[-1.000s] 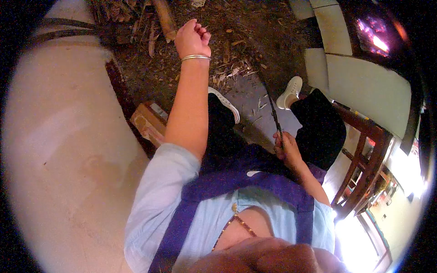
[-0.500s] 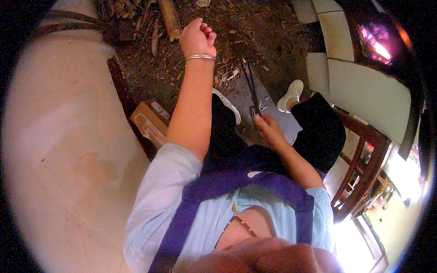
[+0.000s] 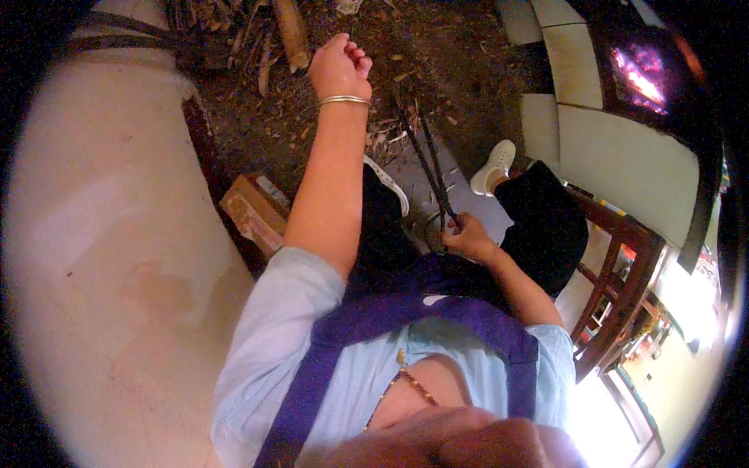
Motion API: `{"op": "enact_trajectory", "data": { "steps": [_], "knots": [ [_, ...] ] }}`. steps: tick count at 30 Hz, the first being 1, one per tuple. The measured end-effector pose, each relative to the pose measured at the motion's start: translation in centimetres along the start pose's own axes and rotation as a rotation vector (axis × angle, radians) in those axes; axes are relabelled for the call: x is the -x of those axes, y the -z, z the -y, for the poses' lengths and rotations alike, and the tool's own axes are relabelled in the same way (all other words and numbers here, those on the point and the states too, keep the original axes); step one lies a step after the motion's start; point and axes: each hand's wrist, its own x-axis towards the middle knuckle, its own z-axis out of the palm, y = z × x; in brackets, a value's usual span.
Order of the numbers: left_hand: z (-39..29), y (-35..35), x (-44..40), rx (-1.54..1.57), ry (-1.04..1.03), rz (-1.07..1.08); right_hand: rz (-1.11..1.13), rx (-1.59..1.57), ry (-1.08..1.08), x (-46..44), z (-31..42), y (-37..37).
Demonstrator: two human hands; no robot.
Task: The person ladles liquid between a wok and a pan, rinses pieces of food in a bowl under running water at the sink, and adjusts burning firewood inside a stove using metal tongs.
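Note:
My right hand (image 3: 470,237) is closed round the handle end of long dark metal tongs (image 3: 429,160). The tongs slant up and away over the floor between my shoes, with their two arms apart and nothing visible between them. My left hand (image 3: 341,69) is stretched forward, its fingers curled into a fist with a bangle (image 3: 344,99) at the wrist. No object sticks out of that fist. Just left of it in the picture is the end of a log (image 3: 292,39); I cannot tell whether they touch.
A fire (image 3: 641,78) glows in a stove opening at upper right, set in pale tiles (image 3: 628,152). Split firewood (image 3: 226,27) and chips cover the dark ground ahead. A cardboard box (image 3: 253,209) sits beside the pale wall (image 3: 117,234). A wooden chair-like frame (image 3: 616,273) stands at right.
My right hand has drawn back toward my body with the tongs. The tongs' arms have spread wider apart. My left hand has stayed almost still.

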Motion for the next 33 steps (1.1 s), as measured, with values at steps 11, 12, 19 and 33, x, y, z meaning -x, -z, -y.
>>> {"op": "enact_trajectory", "data": {
  "steps": [11,12,19,33],
  "knots": [
    [0.5,0.1,-0.4,-0.034,0.007,0.015,0.058,-0.030,0.001,0.6,-0.9,0.2],
    [0.5,0.2,-0.5,-0.032,0.010,0.020,0.031,-0.117,0.032,1.3,-0.5,-0.2],
    [0.4,0.1,-0.4,-0.031,0.032,-0.018,0.098,-0.038,-0.027,2.6,-2.8,0.3],
    [1.2,0.4,-1.2,-0.093,0.062,-0.028,-0.346,-0.708,0.217,17.7,-1.9,5.4]
  ]
}}
